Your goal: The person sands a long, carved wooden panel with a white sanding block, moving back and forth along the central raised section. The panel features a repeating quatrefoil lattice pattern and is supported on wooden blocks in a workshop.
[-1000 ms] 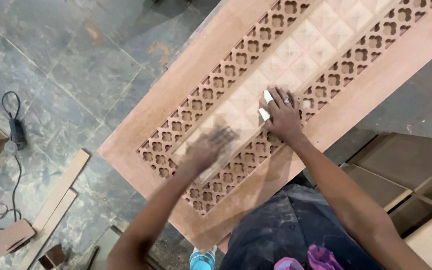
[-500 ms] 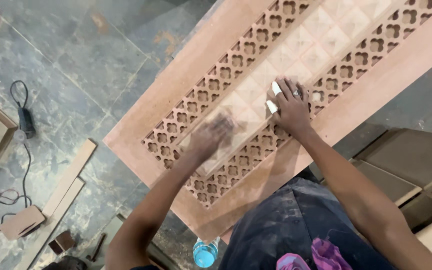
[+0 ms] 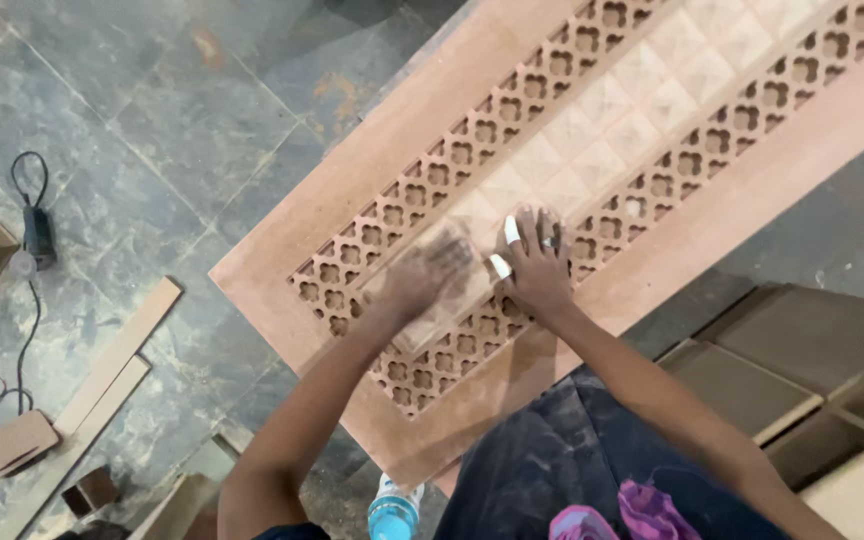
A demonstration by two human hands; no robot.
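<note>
A long carved wooden panel (image 3: 402,130) with pierced lattice bands and a middle strip of raised squares lies across the view. My left hand (image 3: 432,272) is motion-blurred and presses a pale sanding block (image 3: 444,312) onto the raised squares near the panel's lower end. Just to its right, my right hand (image 3: 537,262) lies flat on the panel with fingers spread. White tape wraps two of its fingers. It holds nothing.
A stone-tiled floor lies under the panel. On the left are a corded power tool (image 3: 36,235), long wood strips (image 3: 112,360) and a small flat board (image 3: 2,445). A blue-capped bottle (image 3: 392,515) stands by my legs. Framed wooden panels (image 3: 752,375) lie at the lower right.
My left hand keeps rubbing the block over the raised squares, blurred throughout. My right hand stays flat beside it. The view has shifted slightly over the panel.
</note>
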